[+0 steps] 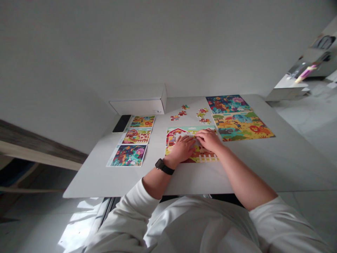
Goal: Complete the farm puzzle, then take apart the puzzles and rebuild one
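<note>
A farm jigsaw puzzle [173, 135] with a red barn and white fence lies on the white table [263, 161] in front of me. My left hand [183, 148], with a black watch on its wrist, rests flat on the puzzle, fingers stretched out. My right hand [209, 138] lies beside it on the puzzle's upper right part, fingers pressed down on the pieces. Several loose puzzle pieces [201, 114] are scattered just beyond the puzzle.
Two finished colourful puzzles [238, 117] lie at the right. Three picture cards [135, 136] sit in a column at the left, with a black phone [121, 123] beside them. A white box [139, 100] stands at the back by the wall.
</note>
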A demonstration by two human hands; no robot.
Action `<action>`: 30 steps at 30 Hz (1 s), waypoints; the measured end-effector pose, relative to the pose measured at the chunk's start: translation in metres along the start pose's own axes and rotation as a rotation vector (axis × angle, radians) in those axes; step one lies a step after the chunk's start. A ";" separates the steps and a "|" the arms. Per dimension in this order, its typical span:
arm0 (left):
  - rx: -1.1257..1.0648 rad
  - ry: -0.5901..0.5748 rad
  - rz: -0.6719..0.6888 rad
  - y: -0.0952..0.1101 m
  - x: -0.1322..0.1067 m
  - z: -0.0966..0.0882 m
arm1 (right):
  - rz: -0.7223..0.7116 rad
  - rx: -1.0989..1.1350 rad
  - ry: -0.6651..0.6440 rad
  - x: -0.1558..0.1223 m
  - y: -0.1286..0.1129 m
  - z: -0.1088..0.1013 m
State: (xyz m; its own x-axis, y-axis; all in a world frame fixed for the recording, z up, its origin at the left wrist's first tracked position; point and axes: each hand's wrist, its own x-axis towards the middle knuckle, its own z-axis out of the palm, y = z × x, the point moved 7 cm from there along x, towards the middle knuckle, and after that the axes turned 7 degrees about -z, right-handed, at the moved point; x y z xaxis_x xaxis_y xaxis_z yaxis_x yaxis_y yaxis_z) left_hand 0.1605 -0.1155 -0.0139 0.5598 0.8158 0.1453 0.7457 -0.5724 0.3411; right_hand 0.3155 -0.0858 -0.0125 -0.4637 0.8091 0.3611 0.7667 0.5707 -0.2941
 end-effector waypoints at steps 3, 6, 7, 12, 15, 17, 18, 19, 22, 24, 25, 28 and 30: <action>-0.003 0.010 0.013 0.000 0.000 0.000 | 0.008 -0.011 -0.004 0.000 0.000 -0.001; -0.002 0.013 0.020 -0.003 0.000 0.002 | 0.033 -0.021 0.024 -0.001 0.004 -0.007; -0.001 0.011 0.016 -0.004 0.000 0.003 | 0.054 -0.026 0.043 -0.002 0.006 -0.010; -0.004 0.001 0.006 -0.003 0.000 0.005 | 0.098 -0.022 0.069 -0.008 0.016 -0.019; -0.013 -0.005 0.006 -0.002 -0.001 0.003 | 0.052 -0.002 0.031 -0.009 0.012 -0.014; -0.011 0.025 -0.009 -0.005 0.000 -0.003 | 0.043 0.002 0.024 -0.009 0.011 -0.012; -0.010 0.056 -0.029 -0.010 0.000 -0.008 | 0.044 0.001 0.028 -0.010 0.011 -0.012; -0.010 0.091 -0.057 -0.015 0.000 -0.014 | 0.045 0.001 0.036 -0.010 0.011 -0.013; -0.017 0.179 -0.157 -0.036 0.000 -0.031 | 0.042 0.014 0.062 -0.011 0.010 -0.016; -0.016 0.199 -0.211 -0.047 -0.001 -0.037 | 0.029 0.021 0.070 -0.012 0.008 -0.016; -0.014 0.198 -0.228 -0.050 -0.001 -0.039 | 0.020 0.020 0.067 -0.012 0.005 -0.015; -0.005 0.179 -0.235 -0.050 -0.002 -0.037 | 0.013 0.004 0.029 -0.011 -0.001 -0.009; 0.006 0.167 -0.219 -0.047 -0.002 -0.034 | 0.031 -0.008 -0.005 -0.011 -0.003 -0.004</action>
State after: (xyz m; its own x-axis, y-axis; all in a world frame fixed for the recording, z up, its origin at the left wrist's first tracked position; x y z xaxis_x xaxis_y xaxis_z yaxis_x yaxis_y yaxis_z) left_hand 0.1119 -0.0876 0.0015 0.3180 0.9223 0.2198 0.8449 -0.3808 0.3757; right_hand 0.3199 -0.0969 -0.0115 -0.4420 0.8269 0.3477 0.7841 0.5444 -0.2980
